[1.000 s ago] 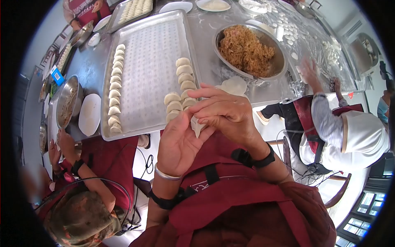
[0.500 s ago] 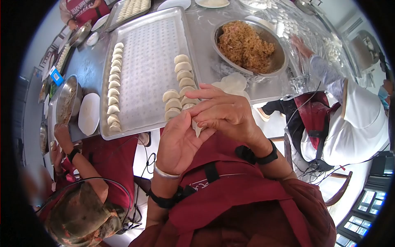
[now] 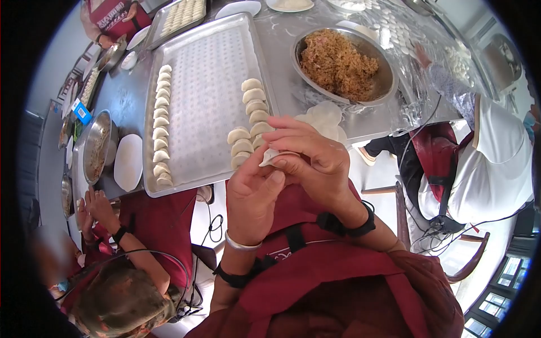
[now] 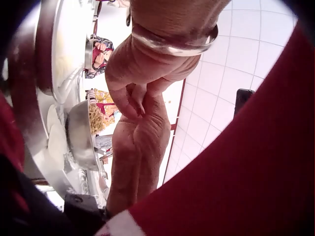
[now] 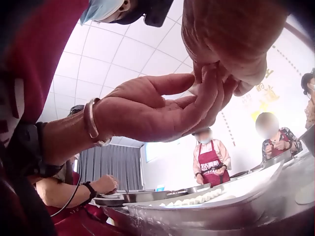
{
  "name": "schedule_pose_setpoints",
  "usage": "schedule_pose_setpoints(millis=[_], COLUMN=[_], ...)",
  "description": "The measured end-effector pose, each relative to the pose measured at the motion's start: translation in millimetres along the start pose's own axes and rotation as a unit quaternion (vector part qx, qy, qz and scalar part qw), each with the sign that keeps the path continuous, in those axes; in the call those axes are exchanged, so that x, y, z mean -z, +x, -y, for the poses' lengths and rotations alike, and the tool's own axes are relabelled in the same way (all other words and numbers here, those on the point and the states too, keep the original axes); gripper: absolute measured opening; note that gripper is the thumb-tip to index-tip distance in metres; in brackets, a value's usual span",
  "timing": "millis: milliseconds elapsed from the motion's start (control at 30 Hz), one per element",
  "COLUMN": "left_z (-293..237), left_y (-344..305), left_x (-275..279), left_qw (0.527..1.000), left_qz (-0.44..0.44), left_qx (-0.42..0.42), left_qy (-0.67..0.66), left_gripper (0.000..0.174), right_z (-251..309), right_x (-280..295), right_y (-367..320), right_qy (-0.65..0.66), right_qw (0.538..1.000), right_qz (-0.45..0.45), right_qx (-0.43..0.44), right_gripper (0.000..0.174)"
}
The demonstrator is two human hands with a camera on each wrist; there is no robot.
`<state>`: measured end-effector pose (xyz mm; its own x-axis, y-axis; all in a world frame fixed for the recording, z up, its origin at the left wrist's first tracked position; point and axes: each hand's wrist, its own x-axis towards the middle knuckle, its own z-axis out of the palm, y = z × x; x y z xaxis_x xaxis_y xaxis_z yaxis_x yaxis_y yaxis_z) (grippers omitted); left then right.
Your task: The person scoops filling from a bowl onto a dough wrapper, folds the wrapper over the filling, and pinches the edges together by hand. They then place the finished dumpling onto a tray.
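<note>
A folded white dumpling (image 3: 269, 158) is held between my two hands in front of my apron, partly hidden by the fingers. My right hand (image 3: 318, 166) pinches it between thumb and fingers from the right. Lower left, my left hand (image 3: 252, 194), with a silver bangle at its wrist, holds the dumpling from beneath in curled fingers; its thumb lies lower, pointing up. In the right wrist view the left hand (image 5: 157, 108) meets the right hand (image 5: 229, 44) at the fingertips. Just beyond the hands, a metal tray (image 3: 205, 101) bears rows of finished dumplings (image 3: 256, 104).
A steel bowl of brown filling (image 3: 341, 65) stands behind right, with round wrappers (image 3: 324, 115) at the table edge before it. Left of the tray are an oval white plate (image 3: 128, 162) and another bowl (image 3: 98, 147). People work on both sides.
The dumpling has turned from pointing down to pointing left. My left thumb has dropped lower, away from it, and the left hand has shifted slightly right. The view has swung slightly.
</note>
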<state>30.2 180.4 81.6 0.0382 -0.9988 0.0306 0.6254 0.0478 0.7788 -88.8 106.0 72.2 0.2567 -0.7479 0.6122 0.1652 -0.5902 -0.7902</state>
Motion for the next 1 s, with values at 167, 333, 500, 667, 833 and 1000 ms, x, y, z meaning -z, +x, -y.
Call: schedule_pose_setpoints(millis=[167,333,500,667,833,1000], left_z=[5,7,4,0,-6,-3], left_y=[-1,0,0,-2,-1,0], left_x=[1,2,4,6,4,4], left_qw=[0.999,0.994,0.980,0.971,0.966,0.952], left_qz=[-0.014,-0.050,-0.037,-0.013,-0.021,-0.023], left_qx=[-0.014,-0.025,-0.022,-0.016,0.013,-0.028], left_qy=[0.039,0.098,0.195,0.239,0.259,0.305], left_gripper=[0.046,0.042,0.030,0.028,0.026,0.016], right_z=[-2,-7,1,-6,1,-3], right_x=[6,6,5,7,5,5], right_y=[2,0,0,-1,0,0], right_qy=[-0.077,-0.062,-0.058,-0.101,-0.066,-0.064], right_qw=[0.994,0.994,0.995,0.988,0.993,0.991], right_qz=[0.050,0.057,0.071,0.082,0.085,0.102], right_qx=[0.060,0.065,0.048,0.080,0.037,0.055], right_gripper=[0.012,0.012,0.016,0.013,0.013,0.013])
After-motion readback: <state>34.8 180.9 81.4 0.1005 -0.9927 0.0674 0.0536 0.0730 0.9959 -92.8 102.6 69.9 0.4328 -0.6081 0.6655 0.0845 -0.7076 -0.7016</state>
